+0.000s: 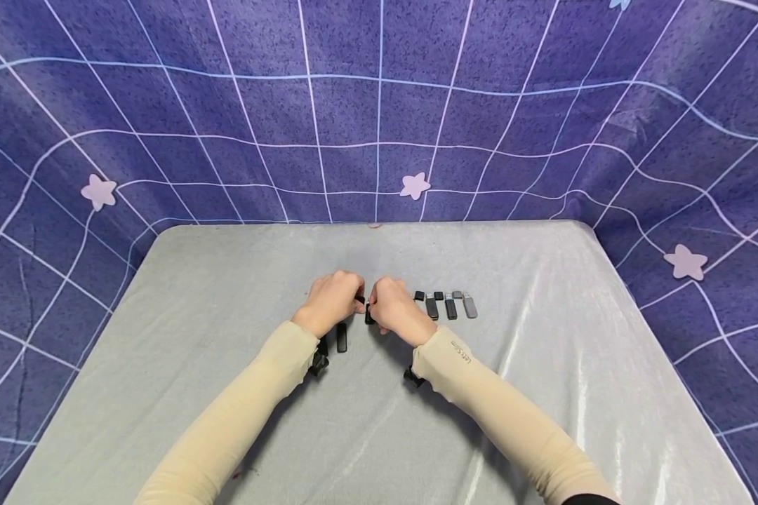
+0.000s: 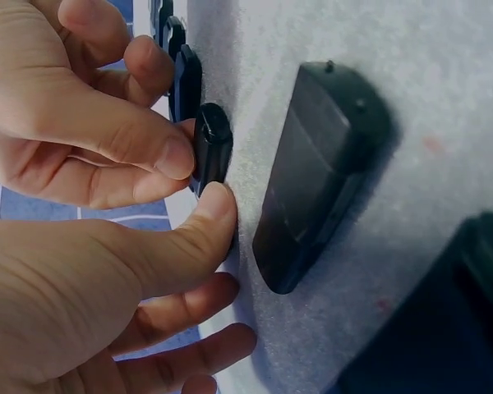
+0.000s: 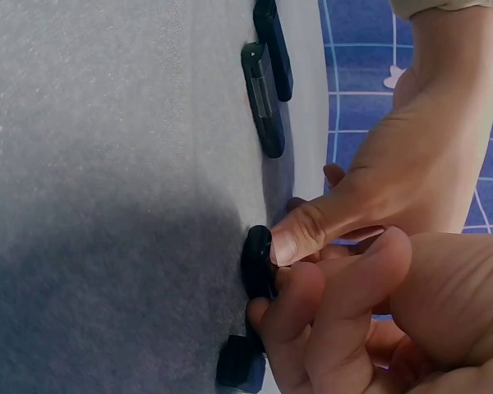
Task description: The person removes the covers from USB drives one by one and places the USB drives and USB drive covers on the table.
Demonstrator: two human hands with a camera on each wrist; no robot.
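Observation:
My left hand (image 1: 335,298) pinches a small black piece (image 3: 256,256) between thumb and fingers; its kind is partly hidden. Right beside it, my right hand (image 1: 394,308) grips a black USB stick (image 2: 214,141) low at the table, its thumb on the stick's side. The fingertips of both hands almost meet. Nearer to me, by the left wrist, a black USB stick (image 1: 342,337) lies with its cap on. To the right of the right hand, uncapped sticks lie in a row, among them a black stick (image 1: 450,307) and a grey stick (image 1: 470,306).
Small caps lie at the row's far end, such as a black cap (image 1: 439,295) and a grey cap (image 1: 457,294). A silvery cloth covers the table (image 1: 259,421). Behind it hangs a purple curtain (image 1: 354,112) with grid lines and stars.

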